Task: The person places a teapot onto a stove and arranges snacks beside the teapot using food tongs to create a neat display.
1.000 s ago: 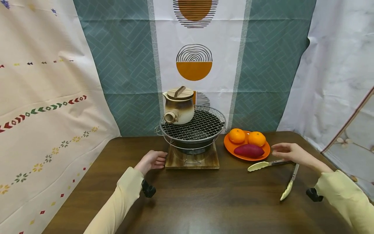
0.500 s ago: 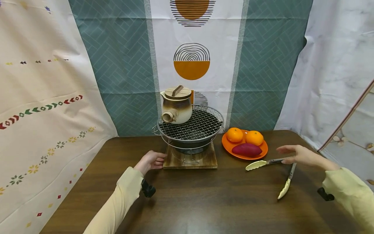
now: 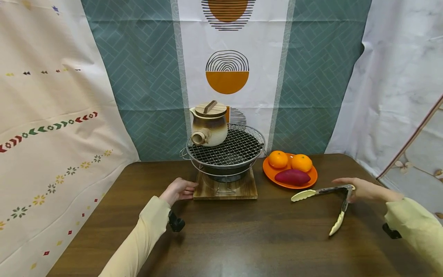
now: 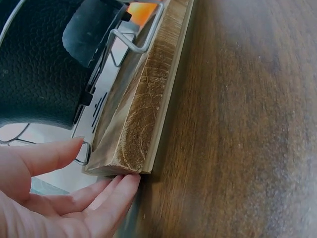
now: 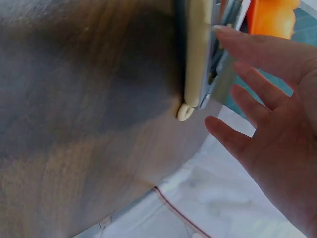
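Note:
My left hand (image 3: 179,191) lies at the left edge of a square wooden board (image 3: 226,195). The left wrist view has its fingertips against the board's corner, the thumb apart above them. On that board stands a small round grill (image 3: 226,165) with a wire mesh top, and a lidded clay teapot (image 3: 216,132) sits on the mesh. At the right, my right hand (image 3: 368,189) is beside the hinge end of a pair of spread tongs (image 3: 333,189) lying on the table. Its fingers are spread and grip nothing in the right wrist view; the thumb tip (image 5: 223,32) appears close to the tongs.
An orange plate (image 3: 270,177) behind the tongs bears two oranges (image 3: 278,159) and a purple sweet potato (image 3: 292,177). The dark wooden table (image 3: 242,234) spans the front. Patterned cloths (image 3: 308,77) hang behind it and at both sides.
My right hand has drawn back to the right from above the tongs and sunk lower, so their hinge end now shows. The left hand stays at the board. The head view has shifted slightly.

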`<state>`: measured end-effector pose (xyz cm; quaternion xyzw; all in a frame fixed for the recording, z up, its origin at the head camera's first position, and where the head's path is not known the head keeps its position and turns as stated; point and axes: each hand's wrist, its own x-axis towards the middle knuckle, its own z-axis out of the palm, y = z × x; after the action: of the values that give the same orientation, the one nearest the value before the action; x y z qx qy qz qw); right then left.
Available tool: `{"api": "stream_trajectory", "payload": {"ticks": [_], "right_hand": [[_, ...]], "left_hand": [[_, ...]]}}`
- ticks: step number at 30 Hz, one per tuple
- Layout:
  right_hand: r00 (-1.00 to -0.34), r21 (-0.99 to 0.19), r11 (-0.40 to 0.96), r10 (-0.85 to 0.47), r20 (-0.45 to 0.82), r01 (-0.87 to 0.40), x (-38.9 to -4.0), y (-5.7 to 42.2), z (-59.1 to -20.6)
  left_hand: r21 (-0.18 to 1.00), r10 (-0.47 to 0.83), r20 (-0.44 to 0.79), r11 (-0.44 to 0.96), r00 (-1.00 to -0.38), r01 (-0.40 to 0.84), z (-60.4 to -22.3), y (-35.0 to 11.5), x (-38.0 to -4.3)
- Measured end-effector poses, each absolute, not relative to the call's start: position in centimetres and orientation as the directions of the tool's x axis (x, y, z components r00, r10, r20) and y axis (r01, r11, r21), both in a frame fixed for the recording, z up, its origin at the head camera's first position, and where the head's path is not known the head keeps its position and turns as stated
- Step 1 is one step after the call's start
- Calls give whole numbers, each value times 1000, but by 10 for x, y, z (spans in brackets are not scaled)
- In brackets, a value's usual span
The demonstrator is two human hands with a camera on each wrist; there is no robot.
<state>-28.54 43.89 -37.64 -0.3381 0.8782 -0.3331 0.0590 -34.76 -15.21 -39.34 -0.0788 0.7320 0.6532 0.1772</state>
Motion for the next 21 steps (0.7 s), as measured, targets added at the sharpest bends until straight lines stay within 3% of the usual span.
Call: {"api": "stream_trajectory", "payload": {"ticks": [3,9,12,15,19,21], "right_hand": [[-763,-610,558,-634,123,-562,-287,442,-382],[-711,-333,634,-671,212,-698,-290,444,-393],[-695,-248,650,-683,226,-718,-290,443,-396],[-699,-228,661,-686,200,-715,-291,441,-396],[-718,-236,680,-676,165,-695,-289,436,-394],[-723,-234,686,-674,153,-689,-288,434,-393]], "left_hand": [[932,124,-355,125,-927,-340,-391,-152,-346],[935,148,-355,79,-923,-346,-382,-151,-341],[930,119,-363,97,-924,-353,-384,-149,-345],[932,99,-356,112,-929,-345,-399,-151,-358],[948,180,-319,64,-930,-313,-460,-174,-410],[950,173,-313,72,-934,-304,-458,-172,-406]]}}
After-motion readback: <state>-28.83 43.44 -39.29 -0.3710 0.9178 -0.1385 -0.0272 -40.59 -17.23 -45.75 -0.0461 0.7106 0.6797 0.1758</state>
